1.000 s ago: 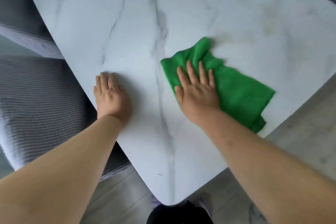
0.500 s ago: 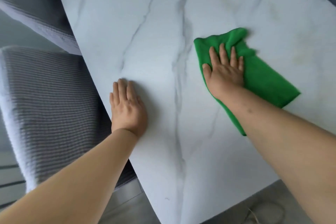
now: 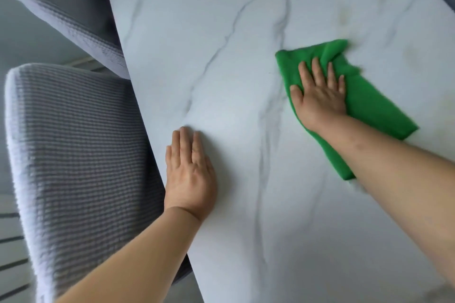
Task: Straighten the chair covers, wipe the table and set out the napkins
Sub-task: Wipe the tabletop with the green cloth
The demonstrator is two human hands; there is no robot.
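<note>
**Green cloth (image 3: 369,106) slides farther up the table (image 3: 221,32)**

Well away from the near corner it worked a second ago, the cloth now lies rumpled on the white marbled top under the right hand (image 3: 320,98) — fingers straight and spread, pressing down, not clutching. Over at the table's left edge the left hand (image 3: 189,177) rests palm-down, fingers straight and together — just beside a ribbed grey chair cover (image 3: 81,155).
</note>
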